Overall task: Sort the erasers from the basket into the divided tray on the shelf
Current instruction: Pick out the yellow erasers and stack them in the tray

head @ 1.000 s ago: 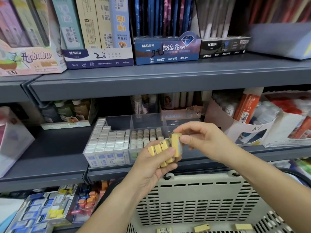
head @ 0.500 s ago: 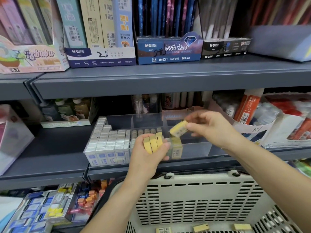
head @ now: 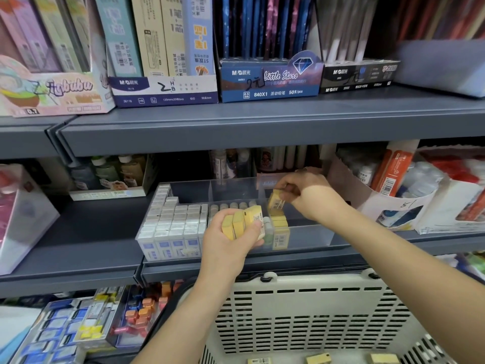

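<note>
A clear divided tray (head: 309, 236) stands on the middle shelf. Its left section is packed with white erasers (head: 170, 222), the middle one holds round-topped pieces, and yellow erasers (head: 280, 229) stand in the right section. My left hand (head: 231, 245) grips a bunch of three yellow erasers (head: 242, 223) just in front of the tray. My right hand (head: 307, 194) pinches a single yellow eraser (head: 275, 202), tilted, right above the yellow stack in the right section. The beige slotted basket (head: 309, 316) sits below, with three yellow erasers (head: 319, 359) on its floor.
Grey shelf edge (head: 236, 266) runs just under the tray. Pencil boxes (head: 267, 77) line the upper shelf. A cardboard box of glue and correction items (head: 393, 195) stands right of the tray, bottles behind it, small stationery packs (head: 86, 327) on the shelf below.
My right hand took one yellow eraser from the bunch in my left hand and carried it back and right, down over the tray's right section. My left hand stayed nearly still.
</note>
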Demonstrator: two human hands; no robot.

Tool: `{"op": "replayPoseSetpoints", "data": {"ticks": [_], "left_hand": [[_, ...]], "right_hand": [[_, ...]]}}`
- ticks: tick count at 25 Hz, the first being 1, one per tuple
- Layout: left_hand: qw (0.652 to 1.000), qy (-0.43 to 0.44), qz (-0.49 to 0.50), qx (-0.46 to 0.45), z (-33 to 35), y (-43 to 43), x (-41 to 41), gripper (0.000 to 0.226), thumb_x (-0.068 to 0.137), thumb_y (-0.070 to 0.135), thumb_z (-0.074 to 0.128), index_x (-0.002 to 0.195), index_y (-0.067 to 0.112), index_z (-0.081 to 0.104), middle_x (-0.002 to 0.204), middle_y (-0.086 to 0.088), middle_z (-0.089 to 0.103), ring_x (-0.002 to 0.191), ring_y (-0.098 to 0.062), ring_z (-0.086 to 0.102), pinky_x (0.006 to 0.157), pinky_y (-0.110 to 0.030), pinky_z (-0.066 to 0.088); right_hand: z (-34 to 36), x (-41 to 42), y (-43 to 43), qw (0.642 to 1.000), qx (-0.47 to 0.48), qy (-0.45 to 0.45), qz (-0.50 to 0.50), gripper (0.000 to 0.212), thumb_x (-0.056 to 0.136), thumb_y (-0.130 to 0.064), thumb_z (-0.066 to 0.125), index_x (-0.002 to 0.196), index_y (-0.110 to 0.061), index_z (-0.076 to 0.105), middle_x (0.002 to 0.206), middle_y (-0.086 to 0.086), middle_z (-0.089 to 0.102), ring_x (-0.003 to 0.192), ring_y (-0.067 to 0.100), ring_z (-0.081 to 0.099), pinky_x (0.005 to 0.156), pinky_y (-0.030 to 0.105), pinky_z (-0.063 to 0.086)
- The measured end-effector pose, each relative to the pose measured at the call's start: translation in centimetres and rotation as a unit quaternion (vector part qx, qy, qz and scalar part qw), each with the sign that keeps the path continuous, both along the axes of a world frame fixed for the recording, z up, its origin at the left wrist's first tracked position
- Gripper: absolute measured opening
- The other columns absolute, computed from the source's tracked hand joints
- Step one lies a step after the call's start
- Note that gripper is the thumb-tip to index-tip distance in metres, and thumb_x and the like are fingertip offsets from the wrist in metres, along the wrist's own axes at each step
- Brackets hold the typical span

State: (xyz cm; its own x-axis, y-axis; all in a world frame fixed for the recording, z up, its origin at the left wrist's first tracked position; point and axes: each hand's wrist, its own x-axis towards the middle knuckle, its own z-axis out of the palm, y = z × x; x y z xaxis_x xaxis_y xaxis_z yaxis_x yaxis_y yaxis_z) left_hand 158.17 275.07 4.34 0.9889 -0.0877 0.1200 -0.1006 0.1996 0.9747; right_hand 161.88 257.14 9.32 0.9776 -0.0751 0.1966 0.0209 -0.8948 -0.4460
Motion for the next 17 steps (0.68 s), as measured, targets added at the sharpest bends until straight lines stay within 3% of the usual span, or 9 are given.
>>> {"op": "replayPoseSetpoints", "data": {"ticks": [3,6,10,13,15,17], "left_hand": [[1.0,0.012,-0.001,-0.004,0.0,-0.2,0.0,0.023,0.076,0.007,0.074,0.087,0.021,0.06,0.081,0.0,0.068,0.073,-0.011,0.068,0.06,-0.024,0.056],[1.0,0.021,-0.009,-0.019,0.0,-0.4,0.0,0.022,0.075,0.005,0.073,0.084,0.02,0.061,0.073,0.003,0.07,0.072,-0.011,0.069,0.058,-0.023,0.056],[0.998,0.047,-0.024,-0.041,-0.2,-0.3,-0.1,0.021,0.076,0.007,0.073,0.089,0.018,0.061,0.074,0.002,0.071,0.074,-0.012,0.07,0.06,-0.023,0.056],[0.996,0.057,-0.041,-0.048,-0.3,-0.4,0.0,0.021,0.077,0.009,0.073,0.092,0.017,0.062,0.075,0.002,0.072,0.076,-0.013,0.071,0.061,-0.024,0.056],[0.996,0.055,-0.052,-0.039,-0.4,-0.4,0.0,0.019,0.077,0.008,0.072,0.091,0.016,0.062,0.075,0.002,0.072,0.077,-0.014,0.071,0.06,-0.024,0.056],[0.996,0.054,-0.069,-0.024,-0.4,-0.6,-0.3,0.018,0.077,0.008,0.072,0.09,0.017,0.062,0.074,0.004,0.072,0.077,-0.014,0.071,0.059,-0.023,0.056]], "right_hand": [[-0.8,-0.4,0.1,1.0,-0.014,-0.001,0.016,0.016,0.09,-0.011,0.056,0.1,-0.015,0.067,0.093,-0.001,0.064,0.09,0.016,0.06,0.076,0.015,0.042],[-1.8,-0.5,0.2,0.998,-0.05,0.025,0.032,0.022,0.091,-0.012,0.052,0.104,-0.016,0.069,0.11,0.003,0.066,0.098,0.019,0.06,0.086,0.021,0.044],[-1.5,-1.2,-0.1,0.997,-0.047,0.046,0.047,0.026,0.093,-0.015,0.049,0.11,-0.02,0.068,0.115,-0.001,0.066,0.103,0.017,0.059,0.09,0.023,0.044],[-0.5,-2.8,0.3,0.996,0.054,-0.028,0.063,0.023,0.093,-0.028,0.052,0.099,-0.018,0.072,0.098,-0.007,0.07,0.086,0.006,0.061,0.079,0.019,0.043],[0.3,-4.0,1.0,0.985,0.134,-0.009,0.11,0.022,0.09,-0.033,0.055,0.091,-0.02,0.073,0.081,-0.01,0.07,0.071,0.002,0.062,0.07,0.02,0.049],[0.8,-5.0,1.4,0.979,0.13,0.035,0.152,0.013,0.089,-0.026,0.059,0.091,-0.023,0.072,0.071,-0.014,0.067,0.066,-0.001,0.063,0.068,0.017,0.05]]}}
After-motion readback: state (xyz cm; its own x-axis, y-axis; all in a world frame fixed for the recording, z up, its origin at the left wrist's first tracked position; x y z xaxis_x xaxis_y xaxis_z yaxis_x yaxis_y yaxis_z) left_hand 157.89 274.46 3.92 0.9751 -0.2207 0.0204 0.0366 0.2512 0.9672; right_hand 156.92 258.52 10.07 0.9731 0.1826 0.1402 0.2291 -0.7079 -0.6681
